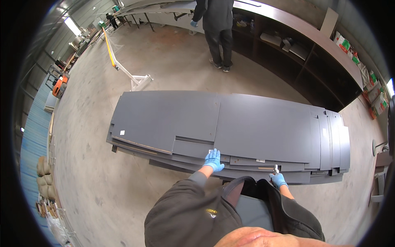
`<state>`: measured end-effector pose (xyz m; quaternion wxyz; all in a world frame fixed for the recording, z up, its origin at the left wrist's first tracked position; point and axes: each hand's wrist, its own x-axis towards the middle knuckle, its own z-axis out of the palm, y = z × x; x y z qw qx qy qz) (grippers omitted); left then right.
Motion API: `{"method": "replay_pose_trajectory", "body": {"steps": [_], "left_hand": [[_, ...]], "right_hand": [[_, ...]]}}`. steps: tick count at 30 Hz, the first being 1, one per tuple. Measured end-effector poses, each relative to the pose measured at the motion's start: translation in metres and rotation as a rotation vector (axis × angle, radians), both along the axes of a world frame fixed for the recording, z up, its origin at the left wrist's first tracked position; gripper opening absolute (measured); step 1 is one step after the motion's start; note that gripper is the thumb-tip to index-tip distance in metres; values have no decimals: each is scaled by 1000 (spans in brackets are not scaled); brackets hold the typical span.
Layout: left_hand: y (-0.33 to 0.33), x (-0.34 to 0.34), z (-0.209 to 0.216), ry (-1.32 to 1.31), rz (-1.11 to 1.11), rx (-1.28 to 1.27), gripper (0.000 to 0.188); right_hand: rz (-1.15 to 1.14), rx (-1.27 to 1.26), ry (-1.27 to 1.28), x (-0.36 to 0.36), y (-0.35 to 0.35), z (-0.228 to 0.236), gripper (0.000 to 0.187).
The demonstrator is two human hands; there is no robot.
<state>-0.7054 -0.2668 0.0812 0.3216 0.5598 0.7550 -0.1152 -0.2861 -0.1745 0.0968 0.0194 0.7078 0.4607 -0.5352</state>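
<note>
A wide stack of dark grey flat panels (247,123) lies in front of me, raised off the concrete floor. My left hand (213,160), in a blue glove, rests flat on a lower panel at the stack's near edge, next to a small white label. My right hand (278,179), also blue-gloved, is closed around a small metal-headed tool (275,168) with a wooden handle, held against the near edge of the stack.
Another person (217,29) in dark clothes and blue gloves stands at the far side beside a long dark shelving unit (312,53). A white and yellow stand (123,66) sits on the floor at the far left. Sacks (44,177) line the left wall.
</note>
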Motion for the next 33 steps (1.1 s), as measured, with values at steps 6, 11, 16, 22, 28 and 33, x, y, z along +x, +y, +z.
{"method": "replay_pose_trajectory", "body": {"steps": [6,11,16,22,28,33], "left_hand": [[-59,29,-13,-34,263,68,106],[-110,67,-30,-146,588,-48,109],[-128,99,-46,-265,747,-145,111],[-133,119,-56,-311,850,-9,106],[-149,129,-79,-324,882,-75,101],[-158,118,-99,-337,823,-141,98]], "right_hand": [[310,-11,-25,2,27,-3,45],[382,-94,-29,34,52,4,54],[242,-166,98,69,64,8,58],[362,-141,162,69,77,12,72],[262,-236,268,50,85,35,82],[393,-129,219,51,78,32,85]]}}
